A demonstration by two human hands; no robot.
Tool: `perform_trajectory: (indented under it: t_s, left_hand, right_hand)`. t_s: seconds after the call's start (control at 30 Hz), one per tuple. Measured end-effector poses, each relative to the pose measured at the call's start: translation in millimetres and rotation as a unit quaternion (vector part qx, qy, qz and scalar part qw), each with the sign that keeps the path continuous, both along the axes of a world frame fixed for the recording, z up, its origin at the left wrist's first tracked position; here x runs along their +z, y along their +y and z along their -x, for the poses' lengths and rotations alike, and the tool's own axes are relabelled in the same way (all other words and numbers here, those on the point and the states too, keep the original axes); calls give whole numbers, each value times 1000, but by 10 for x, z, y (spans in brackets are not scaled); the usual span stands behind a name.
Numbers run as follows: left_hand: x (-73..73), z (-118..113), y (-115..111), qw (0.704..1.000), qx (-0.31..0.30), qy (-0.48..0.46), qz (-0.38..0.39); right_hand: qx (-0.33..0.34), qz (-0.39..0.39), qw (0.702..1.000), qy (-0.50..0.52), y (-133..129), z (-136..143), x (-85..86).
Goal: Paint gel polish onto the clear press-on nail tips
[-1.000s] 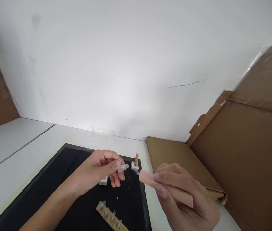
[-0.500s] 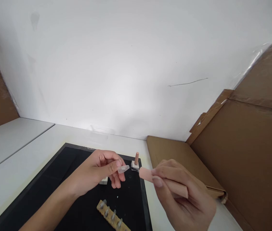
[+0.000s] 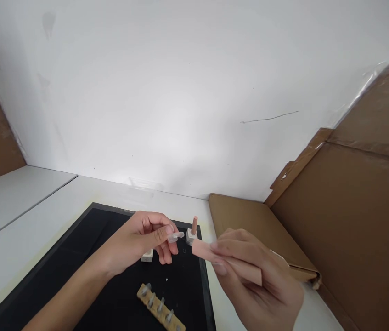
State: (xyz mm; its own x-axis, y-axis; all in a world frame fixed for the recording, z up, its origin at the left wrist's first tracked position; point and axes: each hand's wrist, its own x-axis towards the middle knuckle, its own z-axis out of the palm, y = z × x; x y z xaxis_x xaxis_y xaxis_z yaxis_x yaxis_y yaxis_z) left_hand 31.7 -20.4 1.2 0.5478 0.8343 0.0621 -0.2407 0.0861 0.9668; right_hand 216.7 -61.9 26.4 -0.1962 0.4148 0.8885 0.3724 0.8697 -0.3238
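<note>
**Both Hands Gripping: Clear Piece Facing Pink Handle Above Black Mat**

The person's left hand [image 3: 149, 240] is pinching a small clear piece [image 3: 176, 236] between thumb and finger, its free end pointing toward the right, while the other fingers are curling below. The right hand [image 3: 252, 273] is gripping a pale pink handle [image 3: 203, 250] between thumb and fingers, angling its near end toward the clear piece. A thin dark part is showing at that end (too small and blurred to tell whether it is touching the clear piece). Both hands are working above a black mat [image 3: 111, 301], which is lying on a white table [image 3: 53, 212].

Just beyond the handle, a white block [image 3: 191, 236] is sitting near the mat's far right corner, with a rosy-brown peg [image 3: 194, 225] standing upright on it. A second white block [image 3: 147, 257] is partly hiding behind the left hand. Nearer the person, a tan strip [image 3: 155, 310] is lying aslant, carrying a row of clear pieces. A flat cardboard piece [image 3: 249, 223] is resting to the right of the mat.
</note>
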Motion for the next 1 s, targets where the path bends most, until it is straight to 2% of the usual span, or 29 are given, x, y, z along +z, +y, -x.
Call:
perform_trajectory:
  t_s: [0.1,0.27,0.4,0.57,0.73,0.9,1.0]
  left_hand:
    - [-2,-1,0,1000,-3,4,-2]
    - [-9,-1,0,1000,1,1,0]
    - [-4,2,-1,1000,2,7,-3]
    - [-10,-2,7,1000,-1,-8,2]
    - [-3,-5,3,1000,-4,-4,0]
    - [-3,6,6,1000,-9,-20,9]
    - [2,1,9,1000,-6,-16,5]
  right_hand:
    - [-26,6,1000,6,3,13,8]
    - [-3,1,1000,4,0,24,2]
    - [-25,4,1000,11,3,9,-4]
    - [40,-8,999,0,19,-12,-11]
    - [7,-8,1000,-3,26,-5,-14]
    - [57,-22,998,-21,36,-17,-26]
    - [24,-28,999,-28,38,-17,-22]
